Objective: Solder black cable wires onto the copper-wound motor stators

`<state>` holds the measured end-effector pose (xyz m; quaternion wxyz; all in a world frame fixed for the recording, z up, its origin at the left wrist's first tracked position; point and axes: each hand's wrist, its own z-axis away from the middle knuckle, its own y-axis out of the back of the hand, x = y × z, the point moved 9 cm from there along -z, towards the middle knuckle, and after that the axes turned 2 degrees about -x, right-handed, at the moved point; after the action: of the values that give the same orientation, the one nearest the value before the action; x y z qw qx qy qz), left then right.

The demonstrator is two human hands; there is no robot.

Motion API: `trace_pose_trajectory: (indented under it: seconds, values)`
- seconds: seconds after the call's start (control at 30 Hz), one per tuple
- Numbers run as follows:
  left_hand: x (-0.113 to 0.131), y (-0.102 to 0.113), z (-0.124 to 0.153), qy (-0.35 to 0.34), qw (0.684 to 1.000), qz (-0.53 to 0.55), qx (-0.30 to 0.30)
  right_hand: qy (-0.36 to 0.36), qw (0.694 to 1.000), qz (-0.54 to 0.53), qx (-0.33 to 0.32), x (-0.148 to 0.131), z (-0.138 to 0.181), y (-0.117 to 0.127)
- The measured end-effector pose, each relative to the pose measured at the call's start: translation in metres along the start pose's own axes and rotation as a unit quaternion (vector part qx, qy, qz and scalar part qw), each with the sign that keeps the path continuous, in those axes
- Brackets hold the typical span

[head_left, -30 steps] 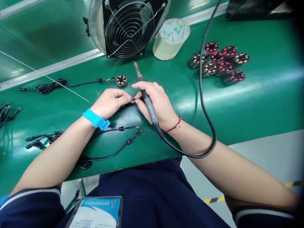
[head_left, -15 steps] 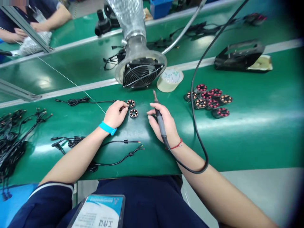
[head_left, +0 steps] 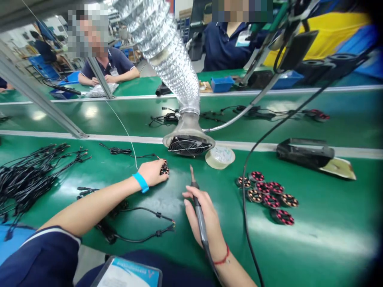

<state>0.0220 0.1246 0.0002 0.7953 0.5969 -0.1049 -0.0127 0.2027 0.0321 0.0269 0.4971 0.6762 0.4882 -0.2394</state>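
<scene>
My left hand (head_left: pixel 150 173), with a blue wristband, has its fingers closed on a small round motor stator (head_left: pixel 164 168) with copper windings. Those fingers partly hide it, and I cannot tell whether a second stator lies under them. A black cable (head_left: pixel 136 156) runs to this spot from the left. In my right hand (head_left: pixel 206 209) is a soldering iron (head_left: pixel 198 211), held like a pen with its tip pointing up and away. That tip stands apart from the stator, to its right. Two cables with bare ends (head_left: pixel 167 227) lie nearer to me.
A fume extractor hood (head_left: pixel 189 137) hangs over the bench, beside a tape roll (head_left: pixel 220 157). Several red and copper stators (head_left: pixel 271 195) sit at the right, below a black holder (head_left: pixel 305 153). A cable heap (head_left: pixel 32 175) covers the left. Co-workers sit across the bench.
The view has tilted upward, so the co-workers show. My left fingers have moved over the stators, where two were visible beside them before. The soldering iron stays in my right hand.
</scene>
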Motion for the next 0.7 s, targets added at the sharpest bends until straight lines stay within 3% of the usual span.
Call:
trace_pose_trajectory:
  seconds: [0.1, 0.2, 0.3, 0.43, 0.6, 0.7]
  values:
    - [-0.042, 0.025, -0.031, 0.063, 0.997, 0.007, 0.036, 0.016, 1.000, -0.003, -0.002, -0.003, 0.000, 0.002]
    - [-0.061, 0.050, -0.078, 0.085, 0.994, 0.022, 0.069, 0.016, 1.000, 0.007, -0.003, 0.002, 0.001, 0.002]
    - [-0.052, 0.067, -0.130, 0.062, 0.992, 0.046, 0.095, 0.006, 1.000, 0.026, -0.014, 0.015, 0.001, -0.002]
    - [-0.019, 0.073, -0.181, 0.004, 0.991, 0.073, 0.111, -0.017, 0.999, 0.050, -0.006, 0.035, -0.001, -0.002]
    - [0.009, 0.060, -0.196, -0.051, 0.994, 0.056, 0.085, -0.041, 0.997, 0.066, 0.013, 0.052, -0.002, 0.003]
    - [-0.013, 0.070, -0.179, -0.036, 0.994, 0.020, 0.103, -0.059, 0.997, 0.057, -0.006, 0.056, 0.000, -0.001]
